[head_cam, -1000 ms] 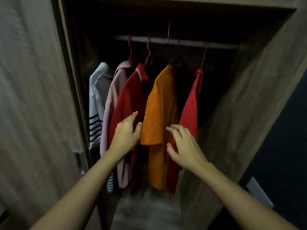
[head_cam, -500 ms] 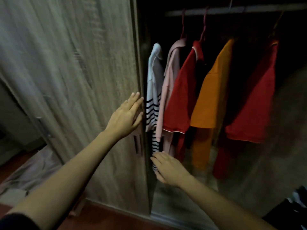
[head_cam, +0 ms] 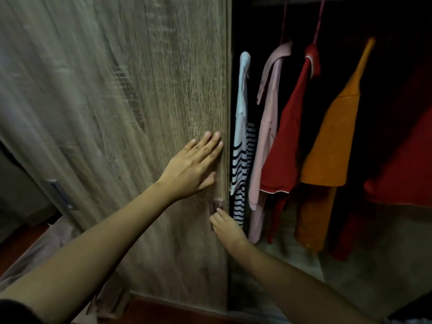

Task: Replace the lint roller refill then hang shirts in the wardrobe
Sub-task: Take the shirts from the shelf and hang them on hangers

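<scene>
The wood-grain wardrobe door (head_cam: 140, 101) fills the left half of the view. My left hand (head_cam: 194, 169) lies flat on it near its right edge, fingers straight. Below it, the fingertips of my right hand (head_cam: 228, 226) touch the small recessed door handle (head_cam: 216, 203). Inside the dark wardrobe, shirts hang side by side: a white one with navy stripes (head_cam: 240, 127), a pink one (head_cam: 268, 127), a red one (head_cam: 285, 146), an orange one (head_cam: 332, 141) and another red one (head_cam: 402, 178) at the far right. The rail is out of view.
A second door panel with a metal handle (head_cam: 62, 194) stands further left. Pinkish-grey fabric (head_cam: 46, 249) lies low on the left by the reddish floor. The wardrobe's pale bottom board (head_cam: 374, 265) shows under the shirts.
Both hands left the hanging shirts and moved left to the door. My left hand now presses its face and my right hand reached the handle. The view swung left and down.
</scene>
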{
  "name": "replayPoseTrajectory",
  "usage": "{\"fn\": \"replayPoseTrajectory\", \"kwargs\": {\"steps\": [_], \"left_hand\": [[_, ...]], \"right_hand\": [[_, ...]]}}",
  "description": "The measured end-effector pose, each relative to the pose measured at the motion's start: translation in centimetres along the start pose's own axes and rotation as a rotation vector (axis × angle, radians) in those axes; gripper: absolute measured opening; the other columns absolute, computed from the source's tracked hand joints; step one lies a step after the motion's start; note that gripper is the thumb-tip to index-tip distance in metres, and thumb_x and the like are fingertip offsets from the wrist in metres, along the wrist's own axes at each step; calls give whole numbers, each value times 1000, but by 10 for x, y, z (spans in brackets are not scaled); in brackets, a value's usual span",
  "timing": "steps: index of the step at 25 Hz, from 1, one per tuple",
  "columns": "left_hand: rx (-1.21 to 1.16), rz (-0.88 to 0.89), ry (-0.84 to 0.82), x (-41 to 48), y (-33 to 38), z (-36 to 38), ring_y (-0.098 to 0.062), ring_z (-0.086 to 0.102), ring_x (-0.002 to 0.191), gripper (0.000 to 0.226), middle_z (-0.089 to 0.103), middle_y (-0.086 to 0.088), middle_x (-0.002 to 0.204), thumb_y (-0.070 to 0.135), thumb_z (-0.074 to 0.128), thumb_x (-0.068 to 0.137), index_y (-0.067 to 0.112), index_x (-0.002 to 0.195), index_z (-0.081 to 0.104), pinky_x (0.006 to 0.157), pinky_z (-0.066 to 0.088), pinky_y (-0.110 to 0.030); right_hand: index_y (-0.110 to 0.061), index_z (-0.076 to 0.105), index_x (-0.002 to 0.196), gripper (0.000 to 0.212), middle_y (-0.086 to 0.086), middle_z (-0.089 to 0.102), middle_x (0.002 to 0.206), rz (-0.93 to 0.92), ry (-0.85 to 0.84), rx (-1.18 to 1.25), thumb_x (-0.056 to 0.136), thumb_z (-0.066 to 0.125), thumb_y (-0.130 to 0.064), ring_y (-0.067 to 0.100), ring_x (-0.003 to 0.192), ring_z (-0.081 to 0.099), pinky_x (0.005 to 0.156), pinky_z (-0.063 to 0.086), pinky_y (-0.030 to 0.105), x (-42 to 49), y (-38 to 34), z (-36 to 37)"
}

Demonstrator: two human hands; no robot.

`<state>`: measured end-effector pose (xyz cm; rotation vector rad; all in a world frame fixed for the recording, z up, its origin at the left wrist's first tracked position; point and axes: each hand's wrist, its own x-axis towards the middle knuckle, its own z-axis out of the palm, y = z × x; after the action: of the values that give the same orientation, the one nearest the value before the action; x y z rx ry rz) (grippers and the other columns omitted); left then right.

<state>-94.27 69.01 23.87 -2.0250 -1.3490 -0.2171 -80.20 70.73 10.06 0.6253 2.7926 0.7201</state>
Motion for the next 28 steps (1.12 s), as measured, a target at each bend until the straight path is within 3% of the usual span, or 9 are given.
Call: {"fn": "replayPoseTrajectory", "kwargs": {"steps": [3,6,10,13,19,28], "left_hand": [[73,51,34,3,-4,2,-26,32,137,66,36,-14,149,30,43,80,5,141,37,110,21,-38],[81,90,66,17,7,2,-22,27,138,70,36,-12,149,26,52,76,7,142,37,110,19,-38],[57,139,117,44,42,3,-22,27,138,68,35,-11,150,26,47,77,7,142,37,110,18,-38],[41,158,143,72,83,0,-21,30,138,66,35,-10,150,28,37,79,8,142,37,110,19,-38],[33,221,221,140,175,-9,-18,27,137,58,38,-9,148,26,39,85,9,141,40,110,18,-38],[32,262,197,246,325,-28,-20,34,138,58,38,-7,149,26,39,87,9,142,36,111,18,-37]], "right_hand": [[3,21,141,45,16,33,143,-37,-40,-58,98,23,-9,29,134,27,118,3,38,-5,4,3],[-7,30,141,47,2,41,141,52,-27,-155,96,24,-15,20,131,37,116,12,34,-18,11,16],[2,19,142,47,12,32,145,72,-128,-95,98,25,-12,29,134,27,117,4,38,-54,27,33],[1,22,142,48,15,29,147,111,-145,-114,98,29,-14,30,135,24,118,5,40,-97,44,41],[-1,20,143,53,15,27,147,181,-218,-116,96,35,-18,30,136,23,119,7,41,-198,89,65],[-5,29,141,51,11,25,150,232,-280,-162,95,40,-22,27,138,21,119,8,38,-349,175,142]]}}
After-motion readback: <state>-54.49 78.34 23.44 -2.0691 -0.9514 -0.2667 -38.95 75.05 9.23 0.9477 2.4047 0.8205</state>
